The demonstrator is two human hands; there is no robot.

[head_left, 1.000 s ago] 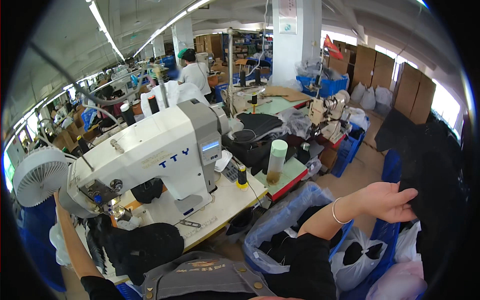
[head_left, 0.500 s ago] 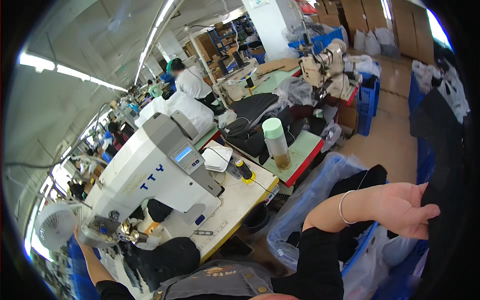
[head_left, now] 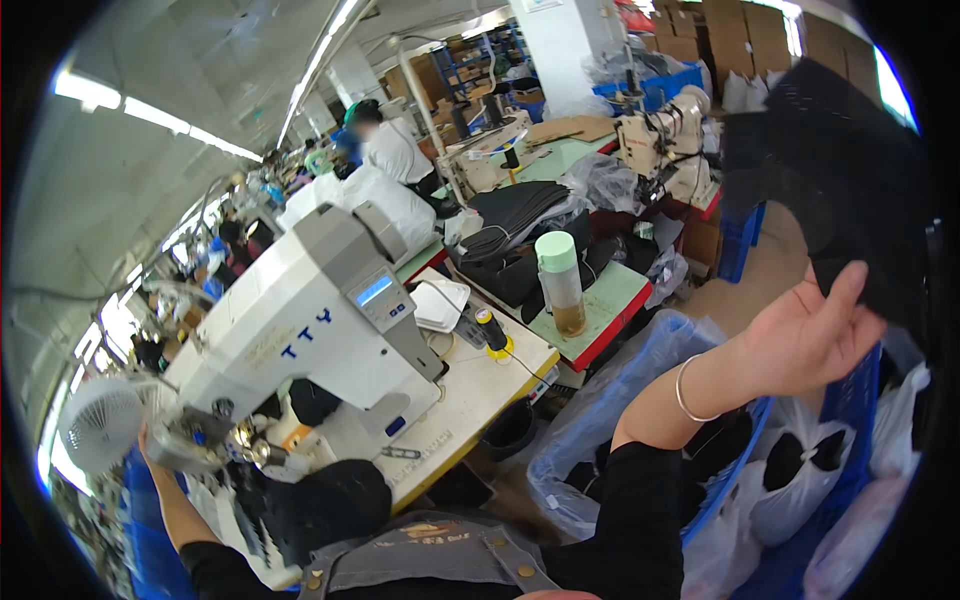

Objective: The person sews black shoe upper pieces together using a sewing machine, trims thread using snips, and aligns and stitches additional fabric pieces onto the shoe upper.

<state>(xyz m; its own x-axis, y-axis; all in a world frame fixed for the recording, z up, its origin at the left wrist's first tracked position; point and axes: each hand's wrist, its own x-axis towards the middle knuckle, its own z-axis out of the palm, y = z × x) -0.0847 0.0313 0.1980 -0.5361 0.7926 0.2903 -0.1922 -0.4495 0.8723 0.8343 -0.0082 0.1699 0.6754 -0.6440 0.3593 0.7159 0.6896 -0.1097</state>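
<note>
Black flat cloth piece with a curved edge [head_left: 800, 150]: held up above the right hand [head_left: 815, 325], thumb and fingers clamped on its lower border. Most of the sheet spreads upward and outward from the fingertips, touching no machine or table.

Change: half a second ago the cloth hung as a narrow strip on the far right of the hand; now the hand is higher and the piece opens out broadly. Judgement: its outline is easier to see, but at this height it is well apart from the needle area.

Below the right hand: blue plastic crate lined with clear film [head_left: 650, 350], black pieces inside; white knotted plastic bag [head_left: 800, 470] just beside it.

Left hand [head_left: 147, 440]: near the round white fan [head_left: 100, 425], partly hidden by the head of the white sewing machine [head_left: 270, 310]; cannot tell whether its fingers are apart or closed on anything. To its right, a rounded black fabric piece [head_left: 335, 498] lies on the white yellow-edged table [head_left: 490, 390].

Farther out, beyond and left of the right hand: clear bottle with pale green lid [head_left: 562, 285].
</note>
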